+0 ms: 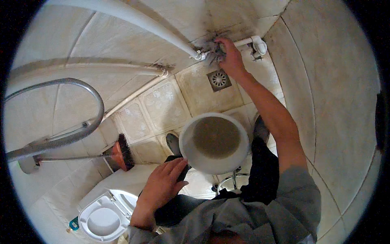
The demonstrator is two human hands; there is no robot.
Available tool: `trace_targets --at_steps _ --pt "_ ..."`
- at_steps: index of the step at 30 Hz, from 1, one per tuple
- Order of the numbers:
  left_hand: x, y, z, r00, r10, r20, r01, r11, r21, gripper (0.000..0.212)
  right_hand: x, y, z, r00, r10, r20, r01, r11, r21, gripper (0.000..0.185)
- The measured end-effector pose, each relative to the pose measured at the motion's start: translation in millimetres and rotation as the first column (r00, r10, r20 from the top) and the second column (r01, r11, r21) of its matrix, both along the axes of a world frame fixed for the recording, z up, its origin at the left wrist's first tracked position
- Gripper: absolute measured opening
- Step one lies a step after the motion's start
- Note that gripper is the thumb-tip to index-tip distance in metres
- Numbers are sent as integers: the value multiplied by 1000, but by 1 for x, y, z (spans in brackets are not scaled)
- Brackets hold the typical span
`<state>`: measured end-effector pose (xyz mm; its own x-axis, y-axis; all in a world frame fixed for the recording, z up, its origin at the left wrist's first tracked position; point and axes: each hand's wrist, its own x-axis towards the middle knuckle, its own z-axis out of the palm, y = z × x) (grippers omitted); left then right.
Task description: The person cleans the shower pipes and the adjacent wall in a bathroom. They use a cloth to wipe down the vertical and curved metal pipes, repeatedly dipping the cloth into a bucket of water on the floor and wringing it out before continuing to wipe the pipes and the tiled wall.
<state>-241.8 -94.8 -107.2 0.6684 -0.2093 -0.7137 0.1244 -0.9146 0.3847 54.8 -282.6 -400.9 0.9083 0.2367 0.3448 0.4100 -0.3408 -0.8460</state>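
Observation:
My right hand [233, 59] is at the base of the tiled wall, its thumb and fingers curled around a blurred dark grey rag-like thing [214, 50] against the white pipe. Its exact kind cannot be told. Just below that hand lies a square metal floor drain [219, 80]. My left hand [166, 181] rests over my left knee, fingers extended and holding nothing, with the fingertips close to the rim of a white bucket [195, 163]. Murky brownish water [217, 137] stands in the bucket, between my legs.
A white pipe [158, 29] slants down to the wall's foot, and a white elbow pipe [259, 45] is in the corner. At left are a ribbed metal hose [99, 106], an orange brush [120, 154] with dark bristles and a toilet seat [88, 221]. Chrome stool legs [233, 180] show behind the bucket.

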Motion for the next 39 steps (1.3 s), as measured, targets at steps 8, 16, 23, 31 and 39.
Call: trace_targets --at_steps 8,16,23,31,39 --pt "-4 5 -3 999 -22 46 24 998 -52 69 -34 72 30 993 -113 -15 110 983 -149 77" --pt "-10 10 3 993 -49 110 50 999 -14 72 0 22 -15 999 22 32 -13 960 -279 77" --pt "-13 7 8 997 -35 74 40 997 -61 74 -18 33 -25 938 -245 -247 310 910 276 80" --pt "-8 7 1 998 -34 47 35 999 -23 74 -2 54 -72 997 -73 -4 65 902 -426 63" --pt "-14 12 4 990 -57 125 61 998 -24 73 -11 12 -36 875 -390 -288 430 899 89 46"
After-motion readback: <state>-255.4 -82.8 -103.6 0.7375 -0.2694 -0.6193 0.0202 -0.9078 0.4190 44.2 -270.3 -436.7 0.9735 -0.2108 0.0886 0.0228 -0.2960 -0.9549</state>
